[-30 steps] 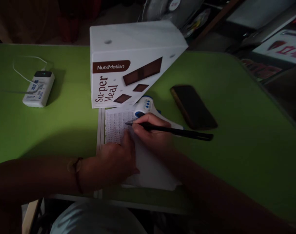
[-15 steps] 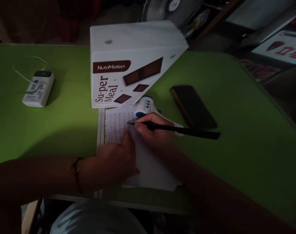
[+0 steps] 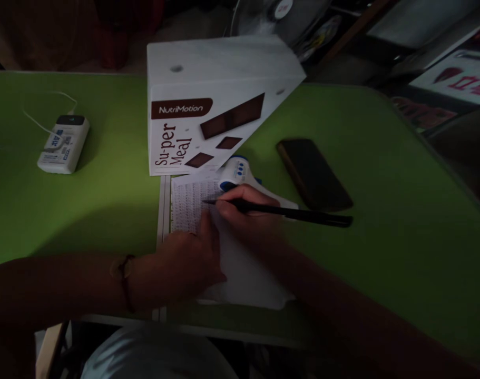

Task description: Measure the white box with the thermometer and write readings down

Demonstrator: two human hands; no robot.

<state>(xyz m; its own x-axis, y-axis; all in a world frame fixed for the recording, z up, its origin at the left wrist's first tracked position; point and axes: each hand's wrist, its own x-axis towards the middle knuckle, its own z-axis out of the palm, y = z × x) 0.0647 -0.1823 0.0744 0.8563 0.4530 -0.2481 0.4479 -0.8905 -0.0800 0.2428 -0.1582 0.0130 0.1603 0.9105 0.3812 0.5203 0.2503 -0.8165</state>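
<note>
A black pen is gripped in my right hand, its tip on or just above a sheet of paper. Small rows of handwriting cover the upper left of the sheet; the lower part I can see is blank. My left hand lies on the paper, its index finger stretched up towards the pen tip and its thumb pointing right. Just behind my right hand is a white and blue thermometer gun, partly covered by the fingers. The paper's top edge meets a white NutriMotion box.
A dark phone lies to the right on the green table. At the left is a white power bank with a thin cable attached. Behind the table stands a fan, partly hidden by the box.
The pen and my right hand have shifted slightly to the left, and the tip sits a little lower on the paper. My left hand has stayed in place.
</note>
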